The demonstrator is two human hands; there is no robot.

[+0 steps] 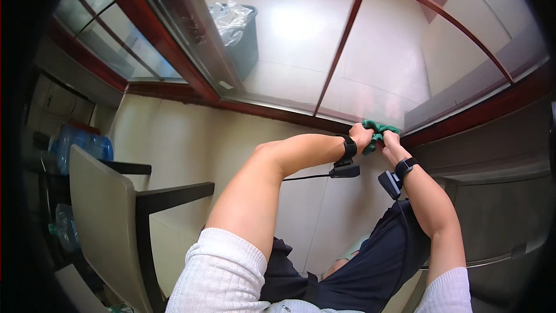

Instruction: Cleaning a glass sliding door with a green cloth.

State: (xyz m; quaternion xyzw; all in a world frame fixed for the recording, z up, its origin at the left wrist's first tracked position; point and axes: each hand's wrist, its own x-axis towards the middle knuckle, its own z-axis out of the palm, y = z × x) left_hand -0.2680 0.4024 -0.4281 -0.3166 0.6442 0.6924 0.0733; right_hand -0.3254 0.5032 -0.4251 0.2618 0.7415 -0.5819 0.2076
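Note:
A crumpled green cloth (378, 129) is held between my two hands at the lower corner of a glass door with a red-brown wooden frame (278, 111). My left hand (362, 135) grips the cloth's left side, close to the bottom rail. On its right side my right hand (390, 140) has hold of it too. The cloth lies against the lower edge of the glass, and a faint reflection of the hands shows in the pane. Each wrist wears a black strap with a small device and a cable. The fingertips are partly hidden in the cloth.
Behind the glass stands a grey bin (247, 48) with a clear plastic liner. A chair (102, 221) with dark legs is at the left, beside a large blue water bottle (87, 145) and a clear plastic bottle (66, 226). A dark panel (499, 213) stands at the right.

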